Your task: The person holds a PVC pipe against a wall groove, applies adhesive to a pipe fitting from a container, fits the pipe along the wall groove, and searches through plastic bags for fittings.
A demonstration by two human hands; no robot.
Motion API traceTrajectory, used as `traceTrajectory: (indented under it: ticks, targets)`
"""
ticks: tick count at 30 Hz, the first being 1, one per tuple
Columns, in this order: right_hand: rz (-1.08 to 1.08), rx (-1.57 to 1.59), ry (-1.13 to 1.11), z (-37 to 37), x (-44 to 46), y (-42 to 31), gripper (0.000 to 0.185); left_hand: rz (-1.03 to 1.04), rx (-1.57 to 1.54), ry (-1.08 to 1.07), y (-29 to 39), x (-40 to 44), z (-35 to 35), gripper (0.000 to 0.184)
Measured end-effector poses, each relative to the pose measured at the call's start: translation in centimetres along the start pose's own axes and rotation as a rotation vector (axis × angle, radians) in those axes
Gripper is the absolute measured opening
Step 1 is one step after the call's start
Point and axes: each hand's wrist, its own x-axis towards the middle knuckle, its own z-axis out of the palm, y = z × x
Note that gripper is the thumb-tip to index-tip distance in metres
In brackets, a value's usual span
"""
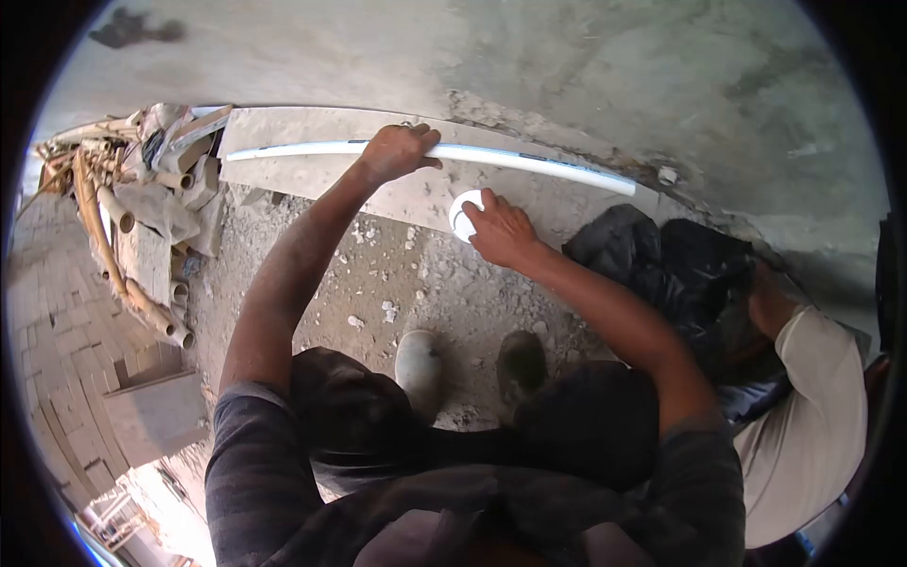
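Observation:
A long white pipe [529,162] with a blue printed stripe lies across a pale board [293,123] by the wall. My left hand [401,151] is closed round the pipe near its middle. Below the pipe's right half, my right hand [503,229] grips a round white object [465,215], with fingers over its right side. The part of that object under my fingers is hidden. The pipe and the round object are apart.
Bamboo and wood scraps [123,227] lie at the left beside stacked blocks [66,331]. Black plastic bags [652,255] sit at the right, next to another person [812,406]. A concrete wall [605,66] runs behind the board. Rubble [364,274] covers the ground before my boots [419,369].

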Motion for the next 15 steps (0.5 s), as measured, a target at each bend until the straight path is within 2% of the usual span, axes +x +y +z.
traceTrajectory:
  ticks: [1,3,10,13,15]
  targets:
    - [-0.020,-0.033,0.004,0.2,0.0,0.0,0.042,-0.018,0.004,-0.037,0.3,0.2,0.4,0.038]
    - [-0.045,0.012,-0.057,0.2,0.2,-0.1,0.034,-0.037,0.008,-0.095,0.4,0.4,1.9,0.036]
    - [-0.085,-0.035,-0.008,-0.8,-0.6,-0.9,0.032,-0.043,-0.026,-0.086,2.6,0.9,2.1,0.028]
    - [0.246,0.117,-0.527,-7.3,-1.5,-0.1,0.028,-0.137,-0.023,-0.094,3.1,1.0,1.6,0.024]
    - [0.384,0.053,-0.521,-9.6,-3.7,4.1,0.026,-0.142,-0.026,-0.029,2.7,0.8,1.4,0.023]
